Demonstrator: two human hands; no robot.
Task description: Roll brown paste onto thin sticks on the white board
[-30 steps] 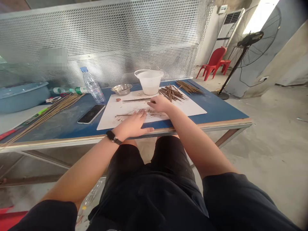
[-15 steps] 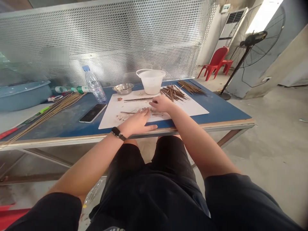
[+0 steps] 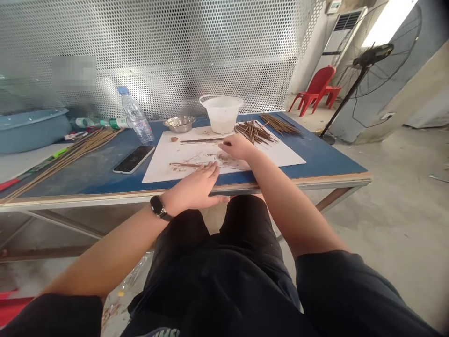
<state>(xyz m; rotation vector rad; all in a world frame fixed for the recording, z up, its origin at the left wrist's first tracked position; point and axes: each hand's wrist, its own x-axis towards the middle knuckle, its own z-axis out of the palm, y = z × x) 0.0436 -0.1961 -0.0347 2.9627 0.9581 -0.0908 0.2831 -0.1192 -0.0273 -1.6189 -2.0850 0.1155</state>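
Observation:
My left hand (image 3: 194, 189) lies flat and open at the near edge of a white board (image 3: 280, 157), fingertips beside a thin brown-coated stick (image 3: 184, 164). A black watch is on that wrist. My right hand (image 3: 237, 146) rests farther in on the board, fingers curled over the end of a long thin stick (image 3: 199, 140); the grip itself is hidden. Brown crumbs are smeared on the board between the hands. A heap of coated sticks (image 3: 254, 132) lies just beyond the right hand.
A white plastic tub (image 3: 220, 113), a small steel bowl (image 3: 179, 123), a water bottle (image 3: 135, 116) and a phone (image 3: 133, 159) stand on the blue table (image 3: 322, 161). Bare long sticks (image 3: 66, 157) lie at left beside a blue basin (image 3: 31, 128). A standing fan (image 3: 365, 70) and red chairs (image 3: 315, 89) are beyond.
My left hand has slid back toward the table's near edge, off the smeared patch. The right hand stays on the long stick. The view has tilted down slightly.

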